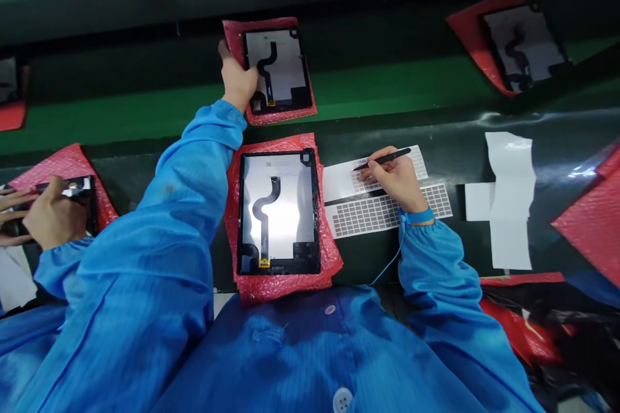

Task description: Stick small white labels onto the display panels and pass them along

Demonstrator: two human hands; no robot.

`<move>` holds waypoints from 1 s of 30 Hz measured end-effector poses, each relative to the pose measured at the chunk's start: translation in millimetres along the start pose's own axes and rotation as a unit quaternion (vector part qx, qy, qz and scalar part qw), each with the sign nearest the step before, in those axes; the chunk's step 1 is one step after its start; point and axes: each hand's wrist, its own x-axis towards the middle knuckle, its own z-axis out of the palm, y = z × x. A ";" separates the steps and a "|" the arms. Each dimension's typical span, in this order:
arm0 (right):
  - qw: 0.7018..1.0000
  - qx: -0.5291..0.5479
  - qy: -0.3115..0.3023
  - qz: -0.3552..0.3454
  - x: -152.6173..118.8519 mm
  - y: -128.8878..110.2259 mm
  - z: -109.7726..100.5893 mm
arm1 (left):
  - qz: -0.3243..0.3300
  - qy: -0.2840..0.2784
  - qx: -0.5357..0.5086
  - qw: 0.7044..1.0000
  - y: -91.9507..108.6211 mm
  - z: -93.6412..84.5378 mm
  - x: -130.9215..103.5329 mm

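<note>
My left hand (238,82) is stretched forward to the left edge of a far tablet screen assembly (289,68). Its thumb lies over the frame, and its fingers close around the red bubble wrap (235,35) beneath. In front of me a second tablet screen assembly (295,206) lies back up on red bubble wrap (285,287), showing a curved black flex cable (264,216). My right hand (394,177) holds a slim black pointed tool (392,156), pen-like or tweezers, over an upper sheet of small grey stickers (339,182). A lower sticker sheet (372,216) lies beside it.
White cut paper (511,200) lies at the right, near red bubble wrap (593,219). Another screen assembly (526,48) rests on the green surface (387,87) at the far right. At the left, a co-worker's hand (55,216) handles a device. A blue wrist cord (390,261) hangs from my right wrist.
</note>
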 end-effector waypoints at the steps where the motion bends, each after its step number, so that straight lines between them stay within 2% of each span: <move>1: 1.000 0.000 -0.001 -0.002 0.4 0.6 -0.1 | 0.003 -0.004 0.014 1.000 8.8 -0.5 -5.6; 3: 1.000 0.002 -0.004 -0.006 1.7 2.4 -0.2 | 0.010 -0.024 0.022 0.999 37.7 -0.4 -29.6; 5: 1.000 0.008 -0.001 -0.010 3.4 4.7 0.0 | 0.072 -0.093 0.019 0.993 79.0 1.1 -69.6; 6: 1.000 0.012 0.003 -0.012 4.2 5.9 0.2 | 0.118 -0.149 0.009 0.982 101.6 2.1 -93.5; 7: 1.000 0.016 0.005 -0.014 4.9 7.0 0.4 | 0.190 -0.235 0.015 0.953 123.5 3.2 -118.0; 8: 1.000 0.021 0.008 -0.016 5.4 8.0 0.5 | 0.247 -0.286 0.032 0.925 143.1 4.2 -141.3; 9: 0.999 0.025 0.009 -0.019 5.7 8.7 0.6 | 0.282 -0.305 0.061 0.908 159.3 5.2 -161.9; 11: 0.999 0.028 0.009 -0.021 5.8 9.6 0.8 | 0.303 -0.309 0.128 0.893 179.6 7.3 -191.1; 14: 0.999 0.028 0.011 -0.022 5.4 9.4 1.2 | 0.294 -0.308 0.180 0.887 185.8 9.7 -204.3; 21: 1.000 0.017 0.019 -0.018 5.4 6.8 3.2 | 0.267 -0.359 0.227 0.865 189.0 7.3 -195.4; 30: 0.999 0.033 0.033 -0.015 5.1 4.0 4.3 | 0.260 -0.370 0.222 0.864 189.9 10.9 -193.4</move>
